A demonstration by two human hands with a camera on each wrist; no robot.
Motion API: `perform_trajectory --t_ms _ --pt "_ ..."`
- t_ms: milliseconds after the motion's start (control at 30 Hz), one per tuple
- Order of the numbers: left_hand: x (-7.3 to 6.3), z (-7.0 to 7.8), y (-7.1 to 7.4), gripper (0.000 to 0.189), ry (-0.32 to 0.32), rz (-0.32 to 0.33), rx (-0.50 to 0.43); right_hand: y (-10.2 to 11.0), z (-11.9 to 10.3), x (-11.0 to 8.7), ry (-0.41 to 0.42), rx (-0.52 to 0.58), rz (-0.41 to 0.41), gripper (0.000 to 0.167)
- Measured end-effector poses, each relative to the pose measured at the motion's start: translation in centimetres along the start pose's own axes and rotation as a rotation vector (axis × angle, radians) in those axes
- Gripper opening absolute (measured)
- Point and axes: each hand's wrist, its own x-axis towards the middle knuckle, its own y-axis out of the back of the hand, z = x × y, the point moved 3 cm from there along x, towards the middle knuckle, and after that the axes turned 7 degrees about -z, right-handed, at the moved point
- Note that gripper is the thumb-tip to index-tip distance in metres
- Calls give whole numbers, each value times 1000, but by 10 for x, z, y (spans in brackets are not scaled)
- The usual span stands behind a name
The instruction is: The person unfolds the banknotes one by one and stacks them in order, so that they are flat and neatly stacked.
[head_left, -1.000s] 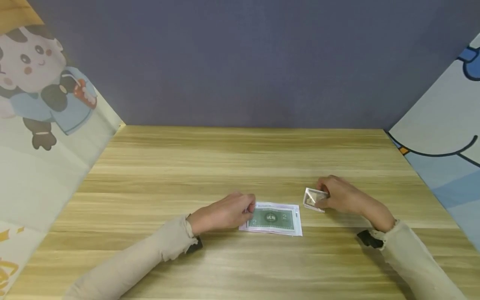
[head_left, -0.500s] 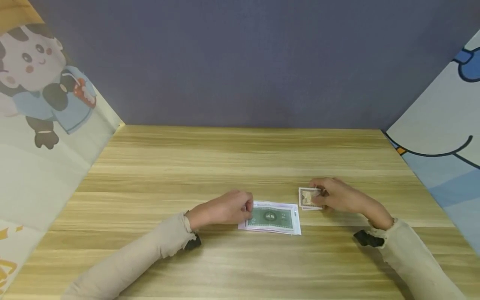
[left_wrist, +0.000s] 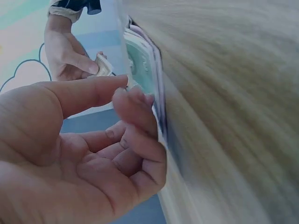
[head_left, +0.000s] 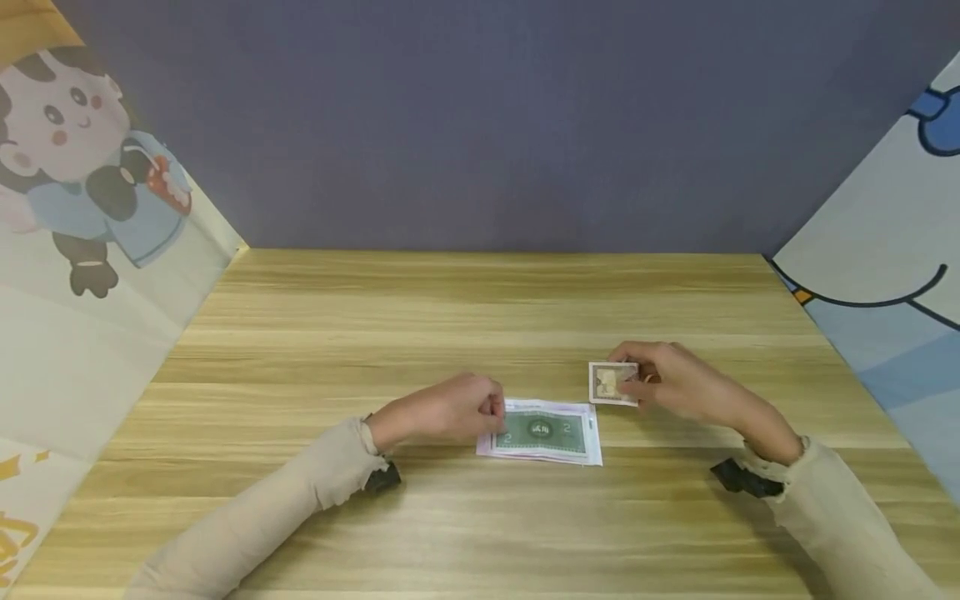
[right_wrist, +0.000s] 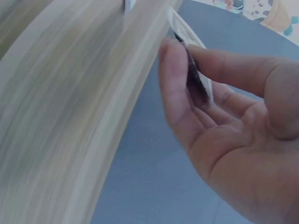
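Note:
In the head view, a green banknote (head_left: 542,432) marked with 2s lies on top of a stack with a pale border (head_left: 594,442). At the stack's left end, my left hand (head_left: 444,410) has its thumb and index finger pinched together on the edge. The left wrist view shows several layers in the stack (left_wrist: 156,74). Up and to the right, my right hand (head_left: 678,382) pinches a small brown-and-white printed slip (head_left: 604,383) between thumb and fingers. Seen from the right wrist, the slip (right_wrist: 184,30) has a white face and a dark side, partly hidden by the fingers.
Both hands work over a wood-grain tabletop (head_left: 375,333). A dark blue-grey panel (head_left: 495,125) rises at its back edge. Walls with cartoon prints (head_left: 97,167) stand to the left and right. A black strap (head_left: 746,479) shows at the right cuff.
My right hand has moved left and slightly away, and the small slip has turned from tilted to nearly square and face-up. My left hand stays at the banknote stack's left end.

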Motion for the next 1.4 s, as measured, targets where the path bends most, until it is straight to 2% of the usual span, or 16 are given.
perform_trajectory --t_ms 100,233,400,500,600,733,833,933,1033,1233,1300,1400 --pt "1 6 3 7 -95 48 1 -4 -12 0 43 -26 62 26" --pt "5 16 5 11 -252 170 6 -11 -30 1 103 2 116 23" --pt "5 26 1 16 -333 284 9 -27 -46 1 144 35 123 21" --pt "4 31 -4 15 -369 295 -15 -36 -53 1 155 27 107 20" --pt "1 36 -10 15 -408 278 -45 -42 -58 1 152 55 91 24" --pt "-4 41 -11 20 -445 301 -85 -43 -60 2 127 196 102 31" --pt "-8 43 -6 23 -456 328 -148 -41 -59 1 136 298 114 21" --pt "-9 42 -2 21 -450 336 -231 -40 -59 0 172 337 117 12" --pt "-10 40 2 17 -443 361 -279 -38 -61 -1 189 334 147 10" --pt "-9 41 6 12 -458 413 -285 -36 -62 -1 186 303 196 7" --pt "-9 40 7 12 -458 413 -295 -36 -61 -1 227 296 215 8" --pt "-9 40 7 13 -459 406 -318 -35 -59 1 299 284 260 21"
